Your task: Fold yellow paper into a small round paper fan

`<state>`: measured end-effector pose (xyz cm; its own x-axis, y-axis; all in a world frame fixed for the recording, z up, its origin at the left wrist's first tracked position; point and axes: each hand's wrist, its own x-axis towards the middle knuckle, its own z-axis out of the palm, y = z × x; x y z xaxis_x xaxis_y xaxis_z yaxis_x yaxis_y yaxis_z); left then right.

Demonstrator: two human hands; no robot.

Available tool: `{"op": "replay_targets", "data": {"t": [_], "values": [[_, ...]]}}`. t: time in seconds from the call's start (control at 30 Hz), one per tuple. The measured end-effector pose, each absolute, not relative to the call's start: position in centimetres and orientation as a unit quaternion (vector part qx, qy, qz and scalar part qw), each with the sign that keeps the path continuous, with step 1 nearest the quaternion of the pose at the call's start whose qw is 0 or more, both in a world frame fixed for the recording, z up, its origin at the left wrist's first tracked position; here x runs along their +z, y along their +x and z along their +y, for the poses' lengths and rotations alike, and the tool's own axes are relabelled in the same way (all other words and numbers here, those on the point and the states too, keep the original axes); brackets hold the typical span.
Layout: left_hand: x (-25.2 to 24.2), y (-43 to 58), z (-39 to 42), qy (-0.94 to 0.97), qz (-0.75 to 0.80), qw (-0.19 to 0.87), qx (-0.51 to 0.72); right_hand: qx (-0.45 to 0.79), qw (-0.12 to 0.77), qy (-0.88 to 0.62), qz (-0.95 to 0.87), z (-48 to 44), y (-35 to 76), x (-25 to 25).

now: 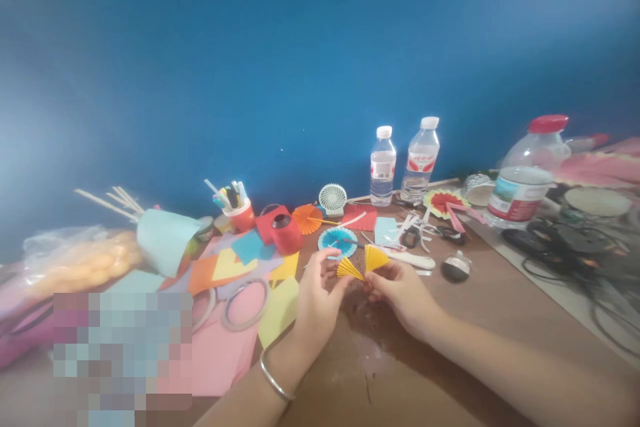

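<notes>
yellow pleated paper [377,259] between both hands, two fanned wings meeting at a narrow middle; left hand [320,293] pinching left wing, thumb to fingers, right hand [400,293] pinching at the base of the right wing; blue pleated rosette [331,238] just beyond left fingers, room tight there; yellow-green sheet [280,303] edge comes close to left wrist, pink sheet [225,360] farther left; brown tabletop [370,380] below both hands and right of right forearm, up to the edge of a grey strip [595,310]; black rounded thing [455,268] near right hand, on its right; blue wall [250,80] beyond everything; labels: two white-capped bottles [383,177] beyond right hand, red-and-white, characters too blurred to read; red-capped bottle [523,180] farther right, blue-and-red label, unreadable
</notes>
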<state>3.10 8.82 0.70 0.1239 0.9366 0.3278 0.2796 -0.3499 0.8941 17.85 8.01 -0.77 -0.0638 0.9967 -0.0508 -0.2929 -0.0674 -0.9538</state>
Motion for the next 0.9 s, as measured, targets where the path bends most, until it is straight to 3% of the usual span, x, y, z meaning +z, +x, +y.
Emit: {"op": "replay_targets", "data": {"t": [0.3,0.57,0.9], "values": [[0.5,3.6,9.3,0.512,0.417,0.574,0.484,0.517,0.508,-0.451,-0.521,8.2,18.2,-1.1],[0.9,4.0,8.6,0.498,0.425,0.582,0.482,0.523,0.487,-0.452,-0.534,8.0,18.3,-1.1],[0.5,4.2,8.6,0.475,0.411,0.596,0.499,0.544,0.535,-0.435,-0.478,7.9,18.1,-0.8]]}}
